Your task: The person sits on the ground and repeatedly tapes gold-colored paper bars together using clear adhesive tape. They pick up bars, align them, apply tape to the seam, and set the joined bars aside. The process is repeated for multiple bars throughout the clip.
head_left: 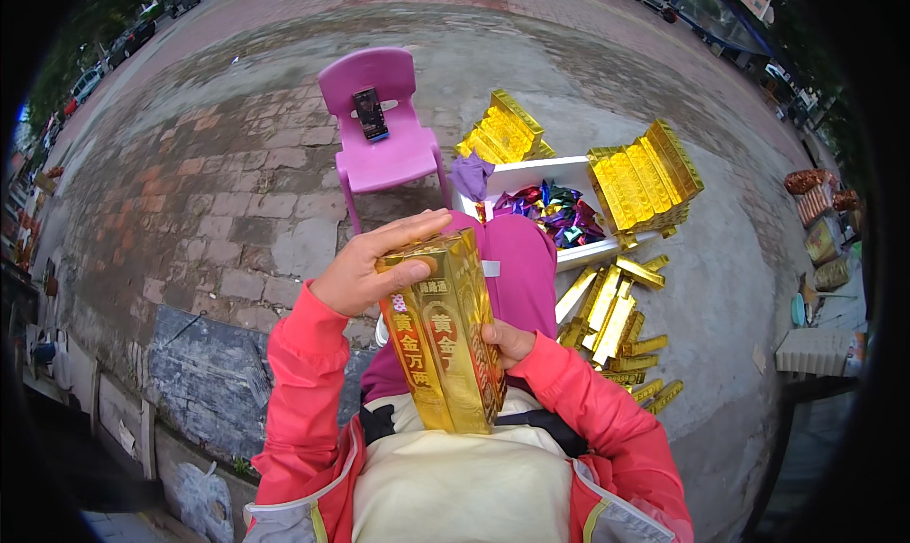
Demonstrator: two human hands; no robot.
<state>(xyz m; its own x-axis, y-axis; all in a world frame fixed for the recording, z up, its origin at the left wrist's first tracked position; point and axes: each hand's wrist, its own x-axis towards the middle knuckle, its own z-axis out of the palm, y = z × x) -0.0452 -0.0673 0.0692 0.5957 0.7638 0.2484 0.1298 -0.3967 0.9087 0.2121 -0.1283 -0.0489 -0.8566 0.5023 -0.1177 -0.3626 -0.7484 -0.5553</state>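
Observation:
Between my two hands, above my lap, stands a bundle of long gold foil boxes with red and gold printing on its faces. My left hand lies across its upper end, fingers stretched over the top and thumb pressed along the front edge. Lower on the opposite side, my right hand grips the bundle, its fingers partly hidden behind it. The bundle's lower end rests against my pale yellow shirt.
A purple plastic chair ahead holds a phone. Right of my knees, a white box contains shiny coloured foil pieces. Gold stacks stand at its far side and right end. Loose gold bars lie on the ground.

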